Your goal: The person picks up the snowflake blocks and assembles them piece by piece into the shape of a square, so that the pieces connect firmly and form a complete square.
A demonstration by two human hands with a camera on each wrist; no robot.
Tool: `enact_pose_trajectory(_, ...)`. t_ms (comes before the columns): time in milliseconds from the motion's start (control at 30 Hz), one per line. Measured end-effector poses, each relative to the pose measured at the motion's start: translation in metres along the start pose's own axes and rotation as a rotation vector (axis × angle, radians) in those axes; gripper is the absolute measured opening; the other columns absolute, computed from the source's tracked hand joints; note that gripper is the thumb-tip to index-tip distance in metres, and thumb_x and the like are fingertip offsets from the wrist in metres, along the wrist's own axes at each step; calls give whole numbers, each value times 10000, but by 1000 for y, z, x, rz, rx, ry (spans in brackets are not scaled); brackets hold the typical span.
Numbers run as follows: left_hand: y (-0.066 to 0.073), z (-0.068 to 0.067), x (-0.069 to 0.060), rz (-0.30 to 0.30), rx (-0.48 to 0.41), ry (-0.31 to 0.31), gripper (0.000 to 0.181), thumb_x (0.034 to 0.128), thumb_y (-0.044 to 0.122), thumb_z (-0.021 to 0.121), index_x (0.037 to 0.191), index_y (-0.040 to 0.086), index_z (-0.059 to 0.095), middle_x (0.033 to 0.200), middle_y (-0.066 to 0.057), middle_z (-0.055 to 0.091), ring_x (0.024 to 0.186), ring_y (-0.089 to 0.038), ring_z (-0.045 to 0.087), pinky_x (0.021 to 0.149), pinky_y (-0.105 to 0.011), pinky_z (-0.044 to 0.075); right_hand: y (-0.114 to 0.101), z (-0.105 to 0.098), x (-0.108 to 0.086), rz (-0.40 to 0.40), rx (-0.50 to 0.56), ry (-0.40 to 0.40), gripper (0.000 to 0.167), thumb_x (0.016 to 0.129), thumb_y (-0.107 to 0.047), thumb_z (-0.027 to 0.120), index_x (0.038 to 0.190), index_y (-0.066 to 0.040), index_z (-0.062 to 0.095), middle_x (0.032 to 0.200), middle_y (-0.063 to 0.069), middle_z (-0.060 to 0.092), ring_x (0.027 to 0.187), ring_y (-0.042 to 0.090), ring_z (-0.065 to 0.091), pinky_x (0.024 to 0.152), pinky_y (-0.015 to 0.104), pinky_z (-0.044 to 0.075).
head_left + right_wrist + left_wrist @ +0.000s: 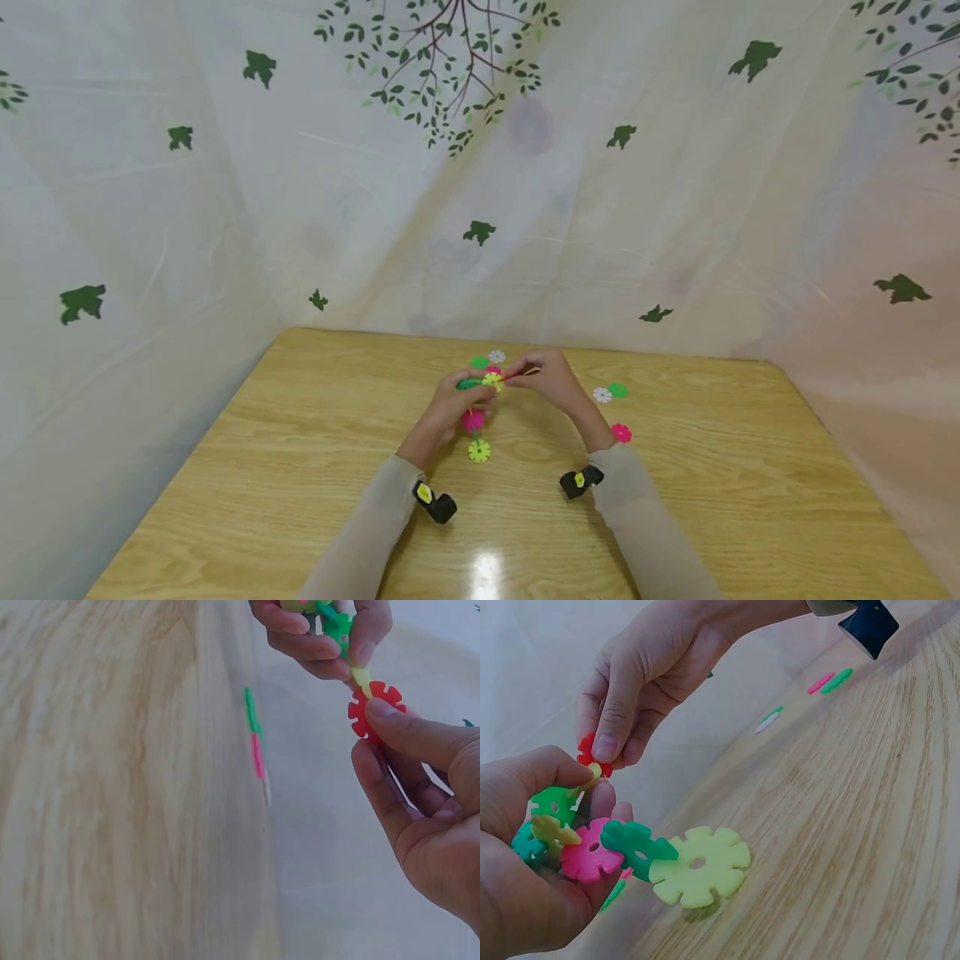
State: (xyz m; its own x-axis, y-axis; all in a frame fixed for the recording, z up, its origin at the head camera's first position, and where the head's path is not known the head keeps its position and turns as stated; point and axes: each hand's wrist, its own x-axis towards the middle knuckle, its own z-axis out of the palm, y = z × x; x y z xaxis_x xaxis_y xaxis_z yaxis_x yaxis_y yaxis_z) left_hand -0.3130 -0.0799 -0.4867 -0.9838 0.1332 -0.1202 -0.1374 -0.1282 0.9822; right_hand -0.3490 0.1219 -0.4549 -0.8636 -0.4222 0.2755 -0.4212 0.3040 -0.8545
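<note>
My left hand (450,404) holds a chain of slotted plastic flower discs. Its thumb and finger pinch a small yellow disc (361,677) near the top. Lower down, in the left wrist view, a pink disc (581,859), a dark green disc (622,838) and a pale yellow disc (724,862) hang slotted together. Between thumb and fingers, my right hand (551,379) pinches a red disc (360,720). The red disc's edge meets the yellow disc; whether their slots are engaged I cannot tell. The left hand's palm and fingers partly hide the chain.
On the wooden table (300,467), a white disc (602,395), a green disc (617,390) and a pink disc (621,432) lie at the right. Behind the hands lie another white disc (497,356) and green disc (479,362). A printed cloth (375,250) hangs behind.
</note>
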Motion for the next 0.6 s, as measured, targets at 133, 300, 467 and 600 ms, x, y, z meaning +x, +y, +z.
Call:
enact_pose_trajectory(133, -1, -1, 1, -2, -1, -12, 423, 921, 57, 708, 1329, -21, 630, 986, -213, 762, 802, -178, 737, 683, -275, 620, 1, 3, 1, 7, 6, 26, 115, 878, 7, 763, 974, 68, 755, 977, 209, 757, 879, 172, 713, 787, 246, 596)
enact_pose_trajectory(300, -4, 0, 2, 1, -16, -43, 402, 943, 90, 688, 1317, -44, 626, 1021, -189, 765, 779, -125, 719, 722, -281, 622, 2, 7, 2, -12, 0, 51, 137, 886, 36, 742, 1015, 82, 746, 1006, 220, 754, 927, 239, 728, 818, 290, 611)
enact_pose_trajectory(467, -4, 3, 3, -28, 14, -51, 412, 981, 223, 679, 1290, -47, 640, 1151, -197, 714, 820, -130, 710, 746, -277, 619, 5, 12, 4, -44, -21, 62, 125, 881, 59, 733, 1005, 51, 752, 999, 219, 757, 914, 254, 742, 795, 276, 609)
enact_pose_trajectory(600, -4, 4, 2, -40, 45, -26, 437, 981, 289, 682, 1250, -55, 669, 1186, -206, 688, 802, -114, 688, 752, -246, 597, -1, 13, 3, -33, -16, 49, 141, 887, 74, 720, 1026, 89, 731, 1018, 253, 745, 931, 305, 740, 787, 235, 594)
